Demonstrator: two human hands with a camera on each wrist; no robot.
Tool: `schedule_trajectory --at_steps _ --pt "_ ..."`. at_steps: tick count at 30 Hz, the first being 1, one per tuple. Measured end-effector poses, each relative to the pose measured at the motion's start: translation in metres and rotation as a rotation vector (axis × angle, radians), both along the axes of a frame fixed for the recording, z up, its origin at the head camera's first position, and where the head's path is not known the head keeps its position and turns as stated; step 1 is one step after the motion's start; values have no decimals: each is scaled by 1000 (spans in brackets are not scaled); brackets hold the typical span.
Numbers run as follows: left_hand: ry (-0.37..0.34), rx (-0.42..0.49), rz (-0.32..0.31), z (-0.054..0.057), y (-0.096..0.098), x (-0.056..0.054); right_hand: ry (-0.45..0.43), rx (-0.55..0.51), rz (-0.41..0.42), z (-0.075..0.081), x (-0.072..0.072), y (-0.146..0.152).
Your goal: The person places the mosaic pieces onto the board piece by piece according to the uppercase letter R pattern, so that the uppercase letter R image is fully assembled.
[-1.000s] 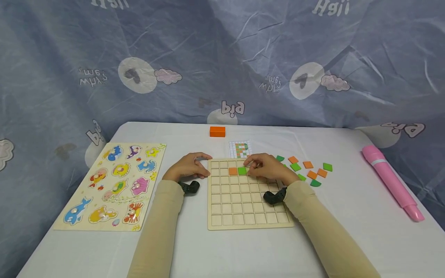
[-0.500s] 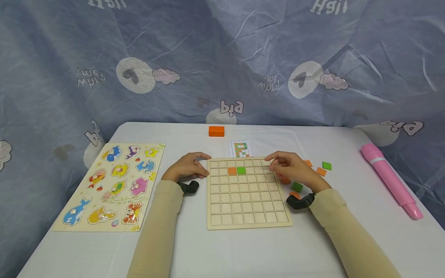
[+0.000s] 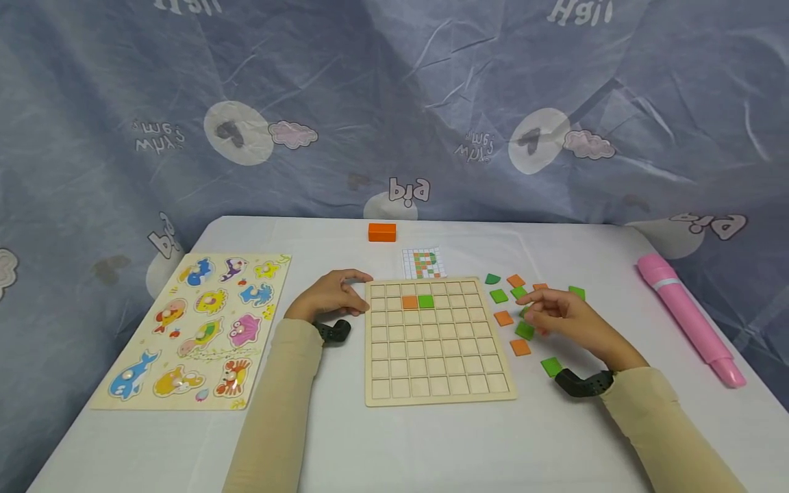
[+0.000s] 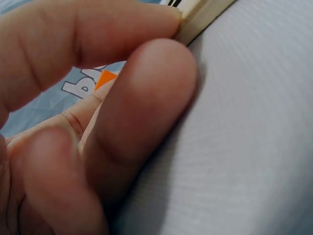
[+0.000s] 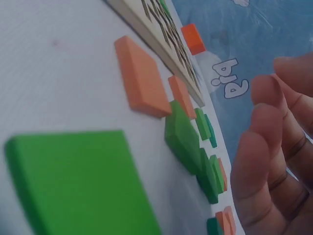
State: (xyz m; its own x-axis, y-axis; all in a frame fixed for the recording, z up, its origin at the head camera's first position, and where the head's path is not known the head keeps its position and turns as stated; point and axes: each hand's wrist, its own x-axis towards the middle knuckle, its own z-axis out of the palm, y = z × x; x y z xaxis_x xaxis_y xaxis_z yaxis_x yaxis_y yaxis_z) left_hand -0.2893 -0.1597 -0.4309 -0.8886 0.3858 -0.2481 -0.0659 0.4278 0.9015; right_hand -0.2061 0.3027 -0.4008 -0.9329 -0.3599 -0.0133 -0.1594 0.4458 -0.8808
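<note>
My left hand (image 3: 329, 296) rests at the left edge of the wooden grid board (image 3: 440, 349), fingertips at its side; the left wrist view shows one fingertip against the board's edge (image 4: 205, 19). In the board's second row sit an orange square tile (image 3: 409, 302) and, right beside it, a green square tile (image 3: 426, 301). My right hand (image 3: 570, 322) hovers over loose tiles right of the board, its fingers loosely bent with nothing between them. Near it lie a dark green tile (image 3: 524, 331), an orange tile (image 3: 520, 347) and a green tile (image 5: 78, 181). The hand partly hides several others.
Behind the board lies a gridded card (image 3: 425, 263) with an orange and green letter P. An orange block (image 3: 382, 233) stands farther back. A sea-animal puzzle board (image 3: 203, 383) lies at left, a pink pen-shaped tube (image 3: 690, 318) at right.
My right hand has moved right, from beside the green tile on the board to over the loose tiles. The left hand has stayed at the board's edge.
</note>
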Motion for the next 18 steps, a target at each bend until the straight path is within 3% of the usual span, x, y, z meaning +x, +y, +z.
schedule_trajectory --at_steps 18 --pt "-22 13 7 1 0 1 66 -34 51 -13 4 11"
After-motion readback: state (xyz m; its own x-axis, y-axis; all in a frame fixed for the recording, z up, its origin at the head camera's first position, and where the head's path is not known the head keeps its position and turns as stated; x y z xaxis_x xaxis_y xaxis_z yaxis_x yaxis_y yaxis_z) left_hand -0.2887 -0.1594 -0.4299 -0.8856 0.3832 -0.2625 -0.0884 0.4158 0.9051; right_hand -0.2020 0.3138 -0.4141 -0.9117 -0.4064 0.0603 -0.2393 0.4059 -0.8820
